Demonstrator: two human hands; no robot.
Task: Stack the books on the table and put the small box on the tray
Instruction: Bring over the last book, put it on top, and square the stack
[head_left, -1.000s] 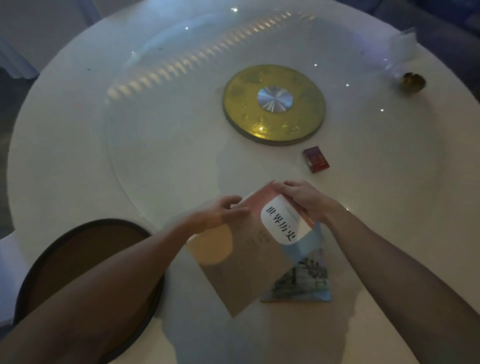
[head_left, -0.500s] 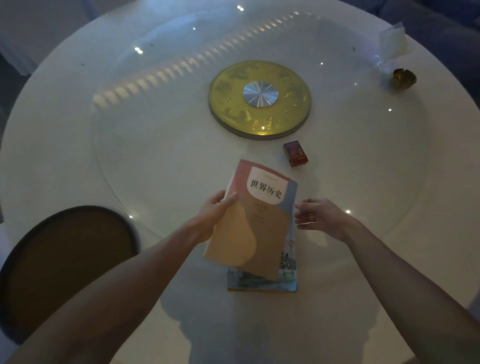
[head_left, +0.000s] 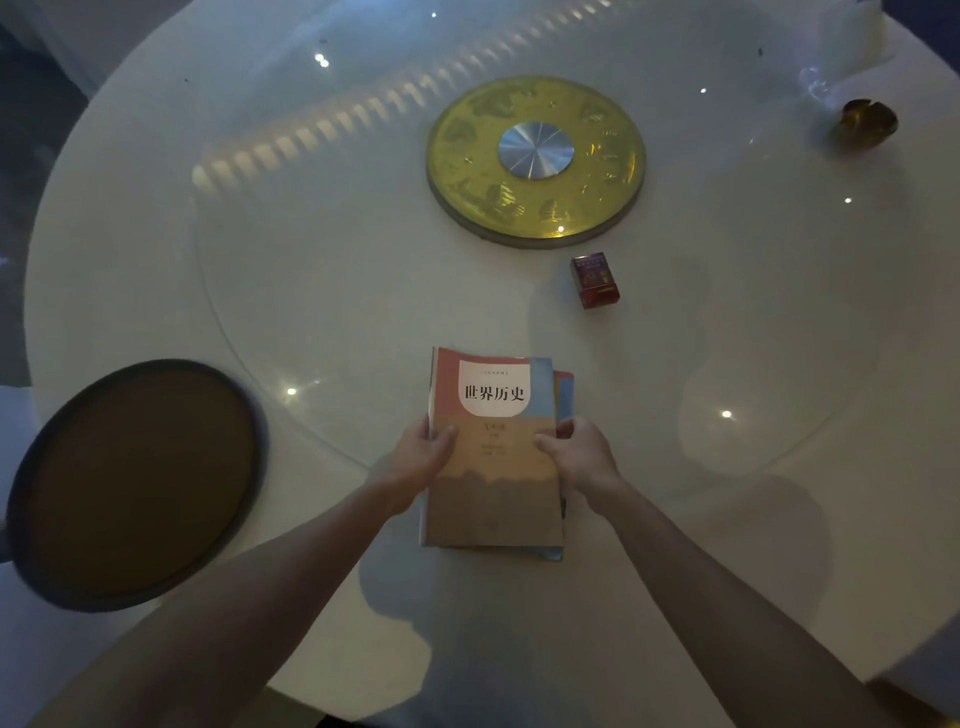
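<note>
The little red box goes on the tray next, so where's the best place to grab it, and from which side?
Probably by its two long side faces, coming from above with the right hand, which is nearer. The small red box lies flat on the table, apart from the books and the gold disc, so the fingers have room on both sides.

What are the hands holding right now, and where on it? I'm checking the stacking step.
Both hands grip the top book at its side edges near the middle: left hand on the left edge, right hand on the right. It lies on another book.
</note>
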